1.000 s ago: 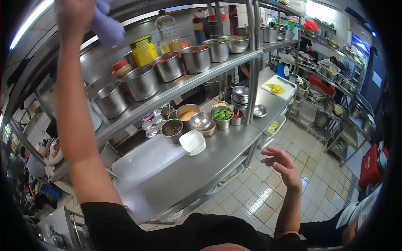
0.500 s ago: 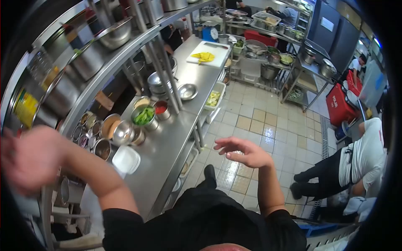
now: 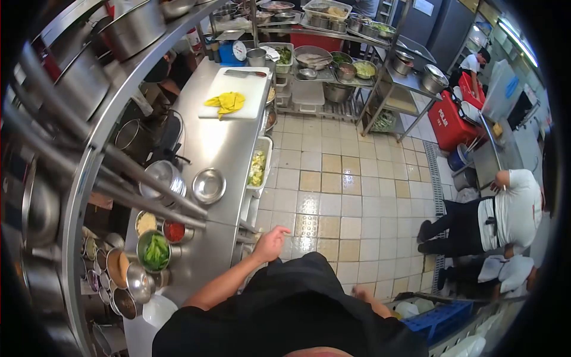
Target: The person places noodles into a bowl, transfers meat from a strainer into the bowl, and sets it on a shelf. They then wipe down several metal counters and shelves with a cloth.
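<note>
My left hand (image 3: 271,244) hangs beside the steel counter (image 3: 205,253), over the tiled floor, its fingers partly curled and one pointing right; nothing shows in it. Low by my right thigh is my right hand (image 3: 363,293), small and blurred, with its fingers mostly hidden. On the counter, a white cutting board (image 3: 238,86) carries a yellow cloth (image 3: 226,103) and a cleaver (image 3: 241,73). Nearer to me stand an empty steel bowl (image 3: 209,185), a pot of green vegetables (image 3: 156,251) and a small container of red food (image 3: 174,231).
Steel shelving (image 3: 89,154) with pots rises at the left. Racks of food trays stand at the back. A red cooler (image 3: 447,122) is at the right, near a person in a white shirt (image 3: 517,205). Other people are at the right. A blue crate (image 3: 437,321) lies lower right.
Both my hands have dropped from their raised positions, the left from the shelf side to beside the counter, the right to my thigh. The view has shifted, moving the cutting board leftward.
</note>
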The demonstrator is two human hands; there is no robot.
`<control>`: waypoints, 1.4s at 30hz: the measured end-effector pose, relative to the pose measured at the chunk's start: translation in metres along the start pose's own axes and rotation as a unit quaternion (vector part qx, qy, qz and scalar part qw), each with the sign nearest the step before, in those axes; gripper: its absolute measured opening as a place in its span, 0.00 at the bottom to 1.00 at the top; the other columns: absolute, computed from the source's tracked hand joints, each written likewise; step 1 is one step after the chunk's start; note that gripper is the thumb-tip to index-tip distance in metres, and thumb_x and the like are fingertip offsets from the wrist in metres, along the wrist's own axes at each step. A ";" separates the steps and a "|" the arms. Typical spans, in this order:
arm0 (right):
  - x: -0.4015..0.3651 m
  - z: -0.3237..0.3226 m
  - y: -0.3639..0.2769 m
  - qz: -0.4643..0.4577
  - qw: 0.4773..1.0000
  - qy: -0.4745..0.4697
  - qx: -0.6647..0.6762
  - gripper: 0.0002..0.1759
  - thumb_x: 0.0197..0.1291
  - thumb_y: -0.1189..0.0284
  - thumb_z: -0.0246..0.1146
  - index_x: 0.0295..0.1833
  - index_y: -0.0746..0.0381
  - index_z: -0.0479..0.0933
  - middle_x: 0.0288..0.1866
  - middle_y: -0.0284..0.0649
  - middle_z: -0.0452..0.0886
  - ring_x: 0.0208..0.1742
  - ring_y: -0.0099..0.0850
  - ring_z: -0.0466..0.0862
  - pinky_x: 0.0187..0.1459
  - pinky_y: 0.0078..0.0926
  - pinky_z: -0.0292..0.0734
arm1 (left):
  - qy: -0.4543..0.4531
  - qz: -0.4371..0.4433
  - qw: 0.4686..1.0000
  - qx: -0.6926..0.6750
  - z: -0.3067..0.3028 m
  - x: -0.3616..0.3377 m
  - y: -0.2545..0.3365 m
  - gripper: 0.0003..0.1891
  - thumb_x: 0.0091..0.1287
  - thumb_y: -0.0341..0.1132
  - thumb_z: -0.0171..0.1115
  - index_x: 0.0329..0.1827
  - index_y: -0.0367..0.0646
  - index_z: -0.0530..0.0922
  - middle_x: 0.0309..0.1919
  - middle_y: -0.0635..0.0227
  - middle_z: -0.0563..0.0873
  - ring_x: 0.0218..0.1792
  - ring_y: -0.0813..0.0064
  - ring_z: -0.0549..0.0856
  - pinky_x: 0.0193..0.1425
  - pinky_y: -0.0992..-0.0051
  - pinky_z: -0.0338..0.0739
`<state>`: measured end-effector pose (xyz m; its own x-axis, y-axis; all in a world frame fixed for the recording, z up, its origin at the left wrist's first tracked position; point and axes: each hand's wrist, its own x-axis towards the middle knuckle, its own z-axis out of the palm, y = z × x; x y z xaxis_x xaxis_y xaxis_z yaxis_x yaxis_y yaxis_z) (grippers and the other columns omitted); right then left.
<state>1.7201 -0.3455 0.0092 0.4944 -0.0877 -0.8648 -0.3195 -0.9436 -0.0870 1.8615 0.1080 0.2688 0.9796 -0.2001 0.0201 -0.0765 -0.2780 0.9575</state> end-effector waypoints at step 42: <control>0.374 -0.699 -0.364 -0.085 0.996 -0.022 0.006 0.12 0.48 0.67 0.52 0.31 0.61 0.78 0.26 0.38 0.79 0.22 0.28 0.80 0.23 0.28 0.73 | 0.685 -0.208 0.638 0.285 -0.352 0.484 -0.175 0.22 0.49 0.31 0.58 0.50 0.40 0.72 0.48 0.56 0.73 0.50 0.57 0.71 0.53 0.62 0.65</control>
<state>2.5864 -0.2581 0.0627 0.5062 0.0866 -0.8580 -0.2444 -0.9397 -0.2391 2.4147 0.3901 0.2124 0.1509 0.9021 0.4043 0.5695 -0.4136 0.7103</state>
